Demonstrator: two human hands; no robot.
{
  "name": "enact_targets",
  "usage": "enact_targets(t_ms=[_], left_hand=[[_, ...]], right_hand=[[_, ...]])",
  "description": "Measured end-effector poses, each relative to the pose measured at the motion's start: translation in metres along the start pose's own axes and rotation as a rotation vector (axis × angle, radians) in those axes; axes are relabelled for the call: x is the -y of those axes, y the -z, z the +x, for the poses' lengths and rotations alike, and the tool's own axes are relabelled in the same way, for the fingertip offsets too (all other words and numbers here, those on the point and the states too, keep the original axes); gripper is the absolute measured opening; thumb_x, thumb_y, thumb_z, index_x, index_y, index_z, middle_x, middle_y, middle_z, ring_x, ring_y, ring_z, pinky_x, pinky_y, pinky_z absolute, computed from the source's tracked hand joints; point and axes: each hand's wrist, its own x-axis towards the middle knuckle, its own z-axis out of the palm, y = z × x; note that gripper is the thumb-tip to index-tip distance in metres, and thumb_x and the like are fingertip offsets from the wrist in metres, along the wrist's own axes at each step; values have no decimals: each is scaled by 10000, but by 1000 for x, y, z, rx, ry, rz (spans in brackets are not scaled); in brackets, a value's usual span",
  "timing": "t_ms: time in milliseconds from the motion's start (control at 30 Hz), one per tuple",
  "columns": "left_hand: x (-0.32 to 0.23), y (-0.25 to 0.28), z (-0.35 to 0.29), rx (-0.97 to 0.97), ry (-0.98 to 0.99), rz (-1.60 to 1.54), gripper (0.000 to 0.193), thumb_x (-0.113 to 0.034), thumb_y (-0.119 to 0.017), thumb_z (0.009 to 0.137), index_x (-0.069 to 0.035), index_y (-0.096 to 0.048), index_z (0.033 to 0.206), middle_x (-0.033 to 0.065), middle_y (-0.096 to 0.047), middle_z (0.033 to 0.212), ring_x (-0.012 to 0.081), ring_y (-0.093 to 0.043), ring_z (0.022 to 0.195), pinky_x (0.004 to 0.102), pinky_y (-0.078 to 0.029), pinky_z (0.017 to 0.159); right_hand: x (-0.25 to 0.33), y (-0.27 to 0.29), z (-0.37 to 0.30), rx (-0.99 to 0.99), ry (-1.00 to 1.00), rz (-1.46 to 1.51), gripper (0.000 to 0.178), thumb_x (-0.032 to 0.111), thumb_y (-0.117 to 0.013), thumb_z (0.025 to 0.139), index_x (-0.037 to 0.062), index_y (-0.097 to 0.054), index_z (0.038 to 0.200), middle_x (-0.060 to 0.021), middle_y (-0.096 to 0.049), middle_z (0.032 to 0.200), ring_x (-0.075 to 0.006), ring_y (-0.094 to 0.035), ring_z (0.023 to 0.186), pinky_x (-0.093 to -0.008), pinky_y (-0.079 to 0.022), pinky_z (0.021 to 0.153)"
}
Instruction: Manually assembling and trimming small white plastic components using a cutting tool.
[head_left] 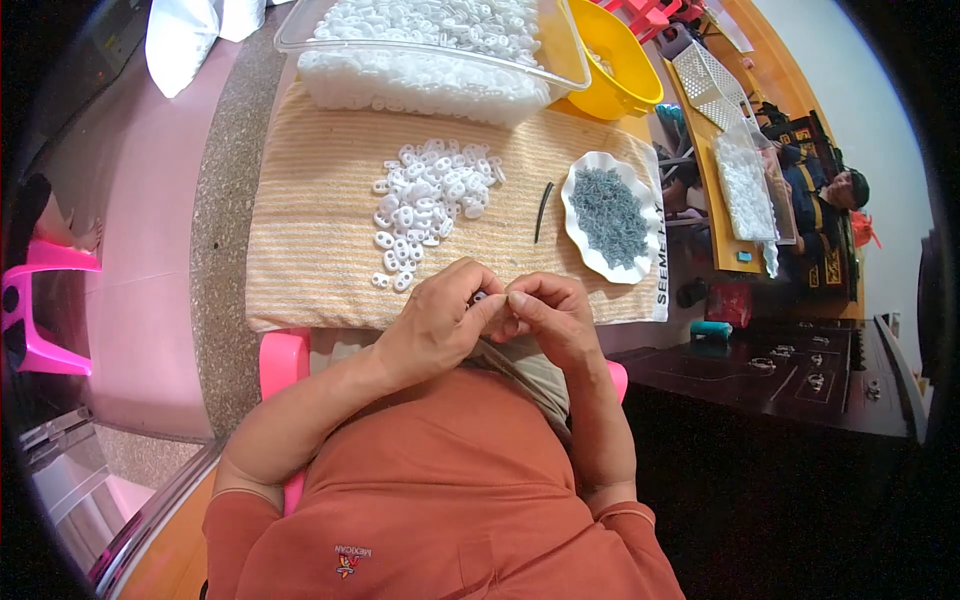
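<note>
Over the near edge of the striped towel [310,220], my two hands meet fingertip to fingertip. My left hand [440,312] is closed around a small white plastic piece with a hole [480,297], mostly hidden by the fingers. Thumb and forefinger of my right hand [553,315] are pinched against it; whatever they hold is too small to make out. Just beyond my left hand lies a loose pile of white oval two-holed plastic pieces [425,195]. A scalloped white dish [585,262] at the right holds many tiny dark grey pieces [608,218].
A thin black strip [543,212] lies left of the dish. Behind the pile stands a clear plastic bin [430,50] full of white pieces, beside a yellow basin [640,85]. A pink stool [50,310] is at the left. Another person [835,190] sits far right.
</note>
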Motion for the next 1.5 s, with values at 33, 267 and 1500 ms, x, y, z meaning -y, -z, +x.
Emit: enact_targets(t_ms=[33,267,1500], left_hand=[[0,0,0,2,3,4,121,-92,-571,872,28,-555,879,162,-575,821,303,-590,763,369,-467,685],[8,0,-1,44,115,-97,134,-110,-570,873,21,-566,899,148,-590,802,247,-595,745,340,-470,681],[9,5,-1,36,399,-467,113,-123,-554,938,-11,-548,950,-15,-533,780,35,-485,611,193,-439,536]], right_hand=[[-2,2,0,9,25,5,135,108,-612,900,-22,-635,929,-70,-646,776,-115,-620,643,-228,-506,571],[1,-6,-4,-61,209,-271,69,-20,-601,875,-33,-619,940,-38,-626,887,-67,-577,742,-196,-467,650],[102,-114,-59,1096,567,318,606,416,-514,942,-153,-556,1143,-288,-570,1019,-307,-646,725,-356,-530,583]])
